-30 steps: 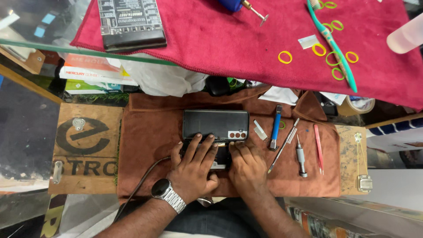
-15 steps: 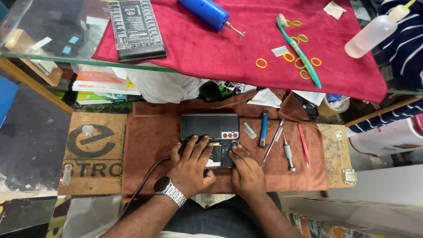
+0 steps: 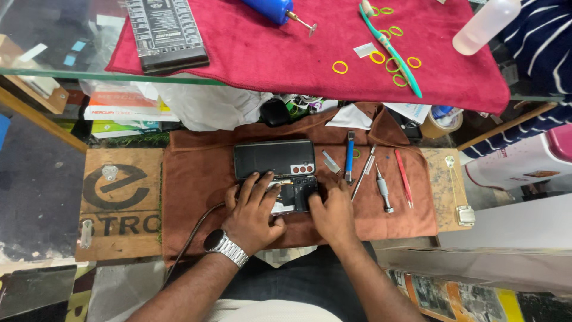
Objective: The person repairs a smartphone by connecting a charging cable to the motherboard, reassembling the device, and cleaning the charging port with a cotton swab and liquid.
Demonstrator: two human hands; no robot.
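Note:
An opened smartphone [image 3: 292,195] with its insides exposed lies on a brown cloth [image 3: 196,197]. Its dark back cover [image 3: 271,158], with a camera cluster at one corner, sits just beyond it. My left hand [image 3: 253,209], a metal watch on its wrist, rests on the phone's left part with fingers spread over it. My right hand [image 3: 332,210] grips the phone's right end, fingers curled on its edge. What lies under the fingers is hidden.
Right of the phone lie a blue-handled tool [image 3: 350,156], a metal screwdriver [image 3: 384,189], tweezers [image 3: 364,171] and a red spudger [image 3: 404,177]. A cable [image 3: 190,241] runs off the cloth. Above, a red towel [image 3: 268,53] on glass holds a dark box [image 3: 168,33], toothbrush [image 3: 390,48], yellow rings and a bottle [image 3: 485,25].
The view has shifted and the scene sits slightly lower and more to the left. Both hands stay on the opened phone with only small finger movement.

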